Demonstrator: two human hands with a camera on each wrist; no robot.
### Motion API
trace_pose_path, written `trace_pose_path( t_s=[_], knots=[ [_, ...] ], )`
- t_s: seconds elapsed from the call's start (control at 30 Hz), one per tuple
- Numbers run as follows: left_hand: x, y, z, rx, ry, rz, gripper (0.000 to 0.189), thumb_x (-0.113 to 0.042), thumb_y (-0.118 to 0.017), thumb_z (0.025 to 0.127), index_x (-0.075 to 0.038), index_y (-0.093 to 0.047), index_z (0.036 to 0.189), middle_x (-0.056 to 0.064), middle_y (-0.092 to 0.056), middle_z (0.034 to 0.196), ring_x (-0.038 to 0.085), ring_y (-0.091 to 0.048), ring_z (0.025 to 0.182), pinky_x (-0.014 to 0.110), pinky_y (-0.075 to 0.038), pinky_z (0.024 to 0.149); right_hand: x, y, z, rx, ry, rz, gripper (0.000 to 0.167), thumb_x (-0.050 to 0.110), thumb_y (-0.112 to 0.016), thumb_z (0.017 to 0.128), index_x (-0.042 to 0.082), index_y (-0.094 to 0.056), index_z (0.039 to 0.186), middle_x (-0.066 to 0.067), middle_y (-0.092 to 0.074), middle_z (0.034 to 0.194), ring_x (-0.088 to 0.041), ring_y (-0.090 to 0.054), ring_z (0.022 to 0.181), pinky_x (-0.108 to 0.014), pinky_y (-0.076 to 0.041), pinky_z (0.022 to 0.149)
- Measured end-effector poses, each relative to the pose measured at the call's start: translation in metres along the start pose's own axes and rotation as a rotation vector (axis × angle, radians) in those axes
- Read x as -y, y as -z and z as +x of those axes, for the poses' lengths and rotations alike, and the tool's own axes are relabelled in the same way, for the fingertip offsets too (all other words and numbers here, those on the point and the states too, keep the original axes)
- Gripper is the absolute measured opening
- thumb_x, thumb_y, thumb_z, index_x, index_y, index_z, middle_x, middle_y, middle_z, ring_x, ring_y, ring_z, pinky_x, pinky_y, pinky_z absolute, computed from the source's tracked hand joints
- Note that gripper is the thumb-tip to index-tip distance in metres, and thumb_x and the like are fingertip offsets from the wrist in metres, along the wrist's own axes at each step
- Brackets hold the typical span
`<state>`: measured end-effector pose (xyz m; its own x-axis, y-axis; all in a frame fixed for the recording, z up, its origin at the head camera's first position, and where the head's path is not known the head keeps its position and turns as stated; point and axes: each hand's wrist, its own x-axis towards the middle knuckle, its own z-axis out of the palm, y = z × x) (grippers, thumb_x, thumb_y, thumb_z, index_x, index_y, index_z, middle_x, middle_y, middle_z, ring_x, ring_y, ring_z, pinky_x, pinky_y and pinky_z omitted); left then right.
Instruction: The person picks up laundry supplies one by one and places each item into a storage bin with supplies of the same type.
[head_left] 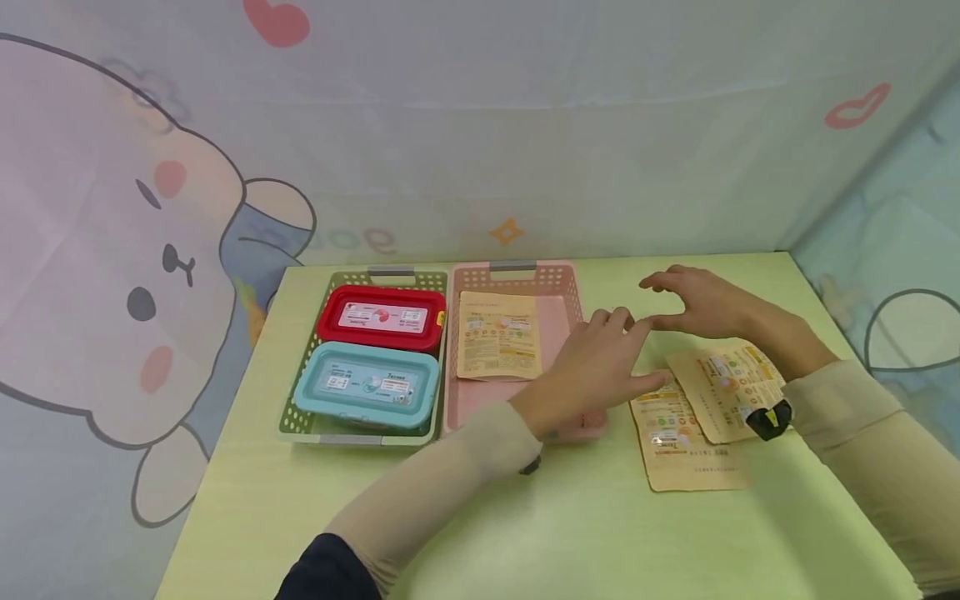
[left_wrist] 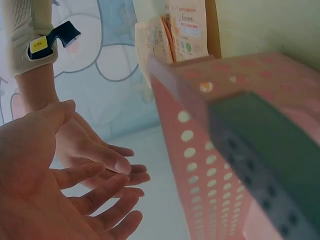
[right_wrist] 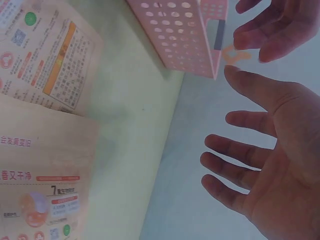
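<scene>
Both hands are raised over the table's right half, holding nothing. The left hand (head_left: 592,367) hovers above the right side of the pink basket (head_left: 576,304), fingers spread and loosely bent. Close beside it in the head view, the right hand (head_left: 701,304) has its fingers extended, above and behind two tan printed pouches. One pouch (head_left: 731,387) lies partly over the other pouch (head_left: 693,471) on the table. Inside the pink basket lies another tan pouch (head_left: 498,333). In the right wrist view the right hand's palm (right_wrist: 285,165) shows, with nothing in it.
Left of the pink basket stands a green basket (head_left: 288,425). It holds a red-lidded box (head_left: 382,317) and a blue-lidded box (head_left: 367,383). The light green table (head_left: 600,533) backs onto a printed curtain (head_left: 570,158).
</scene>
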<state>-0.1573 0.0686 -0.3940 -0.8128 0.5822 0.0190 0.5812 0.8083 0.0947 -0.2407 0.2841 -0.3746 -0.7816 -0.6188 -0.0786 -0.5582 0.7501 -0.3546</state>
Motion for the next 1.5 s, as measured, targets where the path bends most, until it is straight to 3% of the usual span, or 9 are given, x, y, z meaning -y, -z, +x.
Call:
trace_pose_path(
  t_s=[0.27,0.57,0.9,1.03,1.17,1.23,1.3,1.37,1.5],
  knots=[
    [-0.027,-0.002,0.005,0.116,0.002,-0.062,0.071,-0.072,-0.048,0.102,-0.025,-0.050,0.156,-0.002,-0.047,0.156,0.017,-0.053,0.130,0.031,-0.052,0.098,-0.013,-0.011,0.002,0.023,-0.009,0.014,0.049,0.020,-0.074,0.101,-0.005,-0.060,0.141,-0.024,-0.064,0.126,-0.044,-0.063,0.115,-0.064,-0.050,0.096],
    [-0.052,-0.016,0.008,0.133,-0.021,-0.105,0.060,-0.064,-0.052,0.105,-0.022,-0.058,0.147,-0.003,-0.057,0.139,0.016,-0.057,0.121,0.028,-0.054,0.092,-0.027,-0.017,-0.003,0.075,-0.061,0.066,0.049,0.034,-0.074,0.102,-0.001,-0.064,0.136,-0.024,-0.066,0.130,-0.046,-0.063,0.121,-0.064,-0.050,0.098],
    [-0.075,-0.042,0.008,0.141,0.106,-0.318,0.067,-0.059,-0.059,0.104,-0.008,-0.055,0.148,0.000,-0.053,0.150,0.018,-0.061,0.123,0.030,-0.056,0.091,-0.033,-0.030,-0.006,0.114,-0.052,0.078,0.036,0.028,-0.075,0.102,0.000,-0.070,0.125,-0.020,-0.070,0.122,-0.041,-0.066,0.114,-0.061,-0.052,0.095],
    [-0.080,-0.052,0.010,0.150,0.123,-0.423,0.056,-0.055,-0.061,0.104,-0.006,-0.063,0.131,0.006,-0.049,0.157,0.014,-0.064,0.118,0.024,-0.055,0.086,-0.035,-0.035,-0.008,0.131,-0.042,0.076,0.032,0.024,-0.074,0.102,0.000,-0.070,0.123,-0.019,-0.070,0.120,-0.040,-0.066,0.112,-0.060,-0.053,0.093],
    [-0.082,-0.061,0.016,0.169,0.162,-0.579,0.057,-0.051,-0.063,0.104,0.000,-0.062,0.128,0.011,-0.050,0.155,0.011,-0.061,0.118,0.023,-0.053,0.088,-0.038,-0.037,-0.009,0.147,-0.040,0.068,0.029,0.020,-0.074,0.101,0.000,-0.071,0.122,-0.018,-0.070,0.119,-0.041,-0.065,0.111,-0.061,-0.052,0.093],
    [-0.083,-0.066,0.019,0.168,0.206,-0.657,0.063,-0.050,-0.063,0.103,0.003,-0.058,0.137,0.011,-0.055,0.149,0.010,-0.058,0.113,0.023,-0.052,0.085,-0.039,-0.036,-0.010,0.156,-0.043,0.060,0.028,0.019,-0.073,0.101,-0.001,-0.071,0.121,-0.017,-0.071,0.118,-0.041,-0.066,0.111,-0.061,-0.052,0.094],
    [-0.082,-0.070,0.022,0.148,0.244,-0.744,0.061,-0.046,-0.065,0.103,0.005,-0.058,0.135,0.009,-0.061,0.135,0.011,-0.059,0.101,0.023,-0.051,0.078,-0.041,-0.036,-0.011,0.171,-0.052,0.051,0.027,0.018,-0.072,0.101,-0.001,-0.072,0.121,-0.015,-0.072,0.117,-0.041,-0.066,0.111,-0.061,-0.052,0.095],
    [-0.081,-0.074,0.024,0.132,0.278,-0.841,0.049,-0.042,-0.066,0.102,0.005,-0.063,0.117,0.006,-0.065,0.106,0.010,-0.055,0.075,0.023,-0.046,0.062,-0.043,-0.036,-0.013,0.190,-0.064,0.045,0.027,0.017,-0.072,0.101,-0.002,-0.072,0.121,-0.014,-0.073,0.117,-0.041,-0.066,0.111,-0.061,-0.053,0.095],
    [-0.080,-0.078,0.028,0.114,0.326,-1.011,0.035,-0.033,-0.068,0.101,-0.006,-0.056,0.085,-0.002,-0.044,0.065,0.009,-0.034,0.043,0.024,-0.028,0.041,-0.048,-0.036,-0.015,0.223,-0.082,0.027,0.025,0.013,-0.071,0.101,-0.003,-0.072,0.120,-0.014,-0.072,0.114,-0.039,-0.067,0.108,-0.059,-0.054,0.092]
  ],
)
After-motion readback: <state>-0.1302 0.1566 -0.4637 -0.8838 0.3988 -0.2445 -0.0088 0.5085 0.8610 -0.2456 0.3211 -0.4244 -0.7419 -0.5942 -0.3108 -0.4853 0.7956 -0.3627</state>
